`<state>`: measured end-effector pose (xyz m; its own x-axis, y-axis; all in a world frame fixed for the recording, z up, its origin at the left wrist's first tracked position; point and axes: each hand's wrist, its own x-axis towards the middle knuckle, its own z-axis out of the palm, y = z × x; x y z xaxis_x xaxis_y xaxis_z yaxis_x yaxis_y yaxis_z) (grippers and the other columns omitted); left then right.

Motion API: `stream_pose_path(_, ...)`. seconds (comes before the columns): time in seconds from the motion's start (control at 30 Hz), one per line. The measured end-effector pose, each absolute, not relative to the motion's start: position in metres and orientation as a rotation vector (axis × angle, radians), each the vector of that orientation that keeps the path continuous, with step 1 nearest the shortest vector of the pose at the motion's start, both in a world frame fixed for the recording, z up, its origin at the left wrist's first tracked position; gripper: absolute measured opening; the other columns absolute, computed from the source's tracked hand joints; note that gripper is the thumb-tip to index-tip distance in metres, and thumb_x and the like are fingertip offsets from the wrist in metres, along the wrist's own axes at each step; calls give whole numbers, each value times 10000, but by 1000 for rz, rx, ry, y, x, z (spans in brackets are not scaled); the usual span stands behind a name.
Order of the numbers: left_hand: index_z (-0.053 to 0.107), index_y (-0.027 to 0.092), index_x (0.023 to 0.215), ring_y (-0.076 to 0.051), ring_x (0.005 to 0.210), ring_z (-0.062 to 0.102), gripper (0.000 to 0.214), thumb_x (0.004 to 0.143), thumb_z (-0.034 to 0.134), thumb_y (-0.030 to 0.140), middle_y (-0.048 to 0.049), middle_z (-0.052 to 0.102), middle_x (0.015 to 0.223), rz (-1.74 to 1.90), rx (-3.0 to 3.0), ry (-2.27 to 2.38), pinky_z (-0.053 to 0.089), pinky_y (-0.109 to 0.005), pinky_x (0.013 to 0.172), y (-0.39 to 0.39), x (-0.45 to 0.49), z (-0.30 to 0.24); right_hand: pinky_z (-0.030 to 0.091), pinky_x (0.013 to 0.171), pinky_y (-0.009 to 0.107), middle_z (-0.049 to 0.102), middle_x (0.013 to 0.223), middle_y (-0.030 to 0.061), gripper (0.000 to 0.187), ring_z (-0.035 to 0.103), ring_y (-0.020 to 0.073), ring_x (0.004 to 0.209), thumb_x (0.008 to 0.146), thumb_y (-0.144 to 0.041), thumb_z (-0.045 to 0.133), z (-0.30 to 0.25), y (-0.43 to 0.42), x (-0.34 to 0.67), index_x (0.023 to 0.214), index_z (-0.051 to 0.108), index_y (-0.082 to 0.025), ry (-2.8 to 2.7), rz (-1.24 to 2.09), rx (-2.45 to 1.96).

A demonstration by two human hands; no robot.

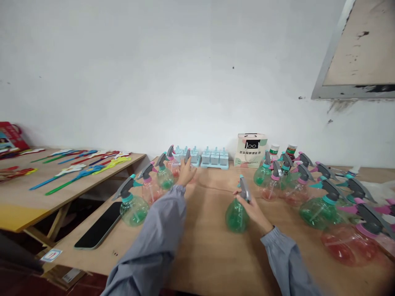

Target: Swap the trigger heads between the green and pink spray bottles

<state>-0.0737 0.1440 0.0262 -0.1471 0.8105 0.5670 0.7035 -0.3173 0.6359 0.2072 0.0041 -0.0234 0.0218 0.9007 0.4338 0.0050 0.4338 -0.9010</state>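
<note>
My left hand reaches to the back of the table, its fingers closed around the grey head of a spray bottle whose reddish body is mostly hidden behind the hand. In my right hand is a green spray bottle, gripped at its grey neck and trigger; it stands near the middle of the table. To the left of my left hand stand several spray bottles, among them a green one and a pink one. Farther right is a larger group, with a green bottle and a red bottle nearest me.
A black phone lies at the table's left. Light-blue ice-pop moulds, a paper bag and a brown bottle stand along the wall. Colourful hand-shaped sticks lie on another table to the left.
</note>
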Motion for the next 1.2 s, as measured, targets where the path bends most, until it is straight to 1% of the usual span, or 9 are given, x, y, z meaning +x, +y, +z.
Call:
stream_pose_path(0.1, 464, 229, 1418, -357, 1425, 336, 590, 835, 549, 218, -179, 377, 1494, 1517, 2076, 1788, 225, -600, 1166, 107, -64, 7, 557, 676, 337, 714, 803, 39, 451, 671, 216, 742, 691, -625, 739, -18, 10, 209, 891, 670, -226, -1190, 1029, -897)
stream_pose_path(0.2, 403, 227, 1459, -292, 1341, 439, 612, 858, 517, 209, -161, 394, 1459, 1631, 2202, 1594, 351, -485, 1133, 67, -56, -5, 568, 645, 353, 749, 849, 51, 452, 702, 242, 740, 678, -570, 749, -11, 13, 210, 956, 693, -217, -1079, 1127, -903)
stream_pose_path(0.27, 381, 243, 1470, -265, 1285, 483, 611, 873, 509, 219, -141, 417, 1422, 1654, 2236, 1523, 399, -438, 1102, 43, -49, -10, 588, 689, 390, 765, 918, 65, 478, 724, 271, 809, 697, -556, 714, -7, 13, 207, 1036, 697, -220, -1092, 1194, -849)
stream_pose_path(0.43, 473, 259, 1420, -271, 1159, 547, 546, 879, 546, 255, -128, 543, 1235, 1619, 2223, 1589, 442, -451, 1046, 5, -25, -32, 564, 887, 481, 765, 1037, 91, 574, 703, 312, 1048, 745, -636, 586, -4, 10, 199, 1151, 671, -240, -1259, 1289, -696)
stream_pose_path(0.6, 516, 276, 1398, -280, 1252, 498, 476, 922, 523, 297, -134, 481, 1318, 1592, 2279, 1518, 438, -448, 1057, -9, -11, -59, 536, 950, 500, 757, 1056, 102, 577, 663, 315, 1144, 765, -695, 558, -9, 6, 198, 1103, 677, -243, -1209, 1279, -685)
stream_pose_path(0.7, 534, 276, 1385, -298, 1305, 456, 459, 927, 524, 312, -138, 448, 1348, 1577, 2309, 1535, 419, -470, 1083, -10, -12, -64, 544, 940, 490, 761, 997, 106, 596, 667, 324, 1132, 737, -747, 577, -10, 5, 202, 1019, 687, -234, -1160, 1290, -687)
stream_pose_path(0.83, 551, 276, 1367, -299, 1272, 477, 449, 919, 532, 310, -137, 462, 1314, 1557, 2323, 1585, 432, -474, 1068, -8, -15, -65, 543, 934, 465, 763, 957, 104, 611, 676, 324, 1103, 699, -761, 625, -12, 3, 205, 983, 688, -224, -1143, 1322, -696)
stream_pose_path(1.0, 534, 276, 1388, -303, 1271, 476, 465, 924, 528, 309, -145, 464, 1317, 1561, 2356, 1583, 439, -476, 1053, -8, -14, -66, 531, 924, 428, 763, 958, 92, 572, 680, 298, 1077, 736, -725, 625, -17, 0, 201, 1013, 697, -230, -1252, 1359, -656)
stream_pose_path(1.2, 530, 264, 1385, -290, 1260, 485, 462, 924, 533, 282, -142, 457, 1311, 1603, 2405, 1563, 461, -470, 1033, -8, -15, -66, 535, 802, 352, 755, 870, 69, 508, 682, 273, 989, 759, -696, 618, -18, 0, 202, 938, 711, -229, -1187, 1254, -687)
